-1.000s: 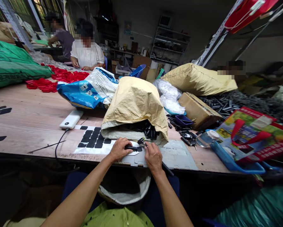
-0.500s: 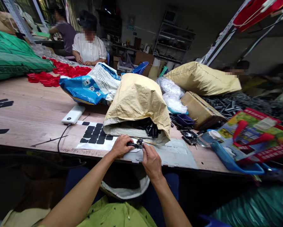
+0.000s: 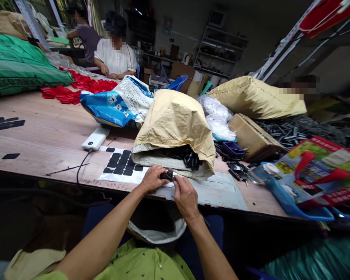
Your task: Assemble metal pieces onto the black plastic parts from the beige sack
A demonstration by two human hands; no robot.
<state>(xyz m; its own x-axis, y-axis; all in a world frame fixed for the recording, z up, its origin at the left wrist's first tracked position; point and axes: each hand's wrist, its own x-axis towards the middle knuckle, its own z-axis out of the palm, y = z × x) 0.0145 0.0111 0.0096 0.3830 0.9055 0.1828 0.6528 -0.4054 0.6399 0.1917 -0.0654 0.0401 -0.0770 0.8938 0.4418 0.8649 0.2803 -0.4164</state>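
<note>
My left hand (image 3: 152, 178) is closed around a small black plastic part (image 3: 166, 175) at the near table edge. My right hand (image 3: 184, 195) pinches the same part from the right, so the fingertips of both hands meet on it. Just beyond my hands lies a tan paper sack (image 3: 175, 124) on its side, with black parts (image 3: 189, 156) spilling from its open mouth. A white sheet of black adhesive pads (image 3: 120, 166) lies left of my left hand. A grey flat sheet (image 3: 218, 190) lies under and right of my hands.
A white power bank (image 3: 95, 138) with a black cable sits left of the sack, a blue-white bag (image 3: 116, 103) behind it. Red parts (image 3: 75, 87), a green sack (image 3: 14, 68) and two seated people (image 3: 115, 52) are far left. A cardboard box (image 3: 252, 136), black parts (image 3: 291, 130) and a blue basket (image 3: 294, 194) lie right.
Both hands have drawn closer together on the black part, and the thin metal piece seen by my right hand a second ago no longer shows. The camera view shifted slightly.
</note>
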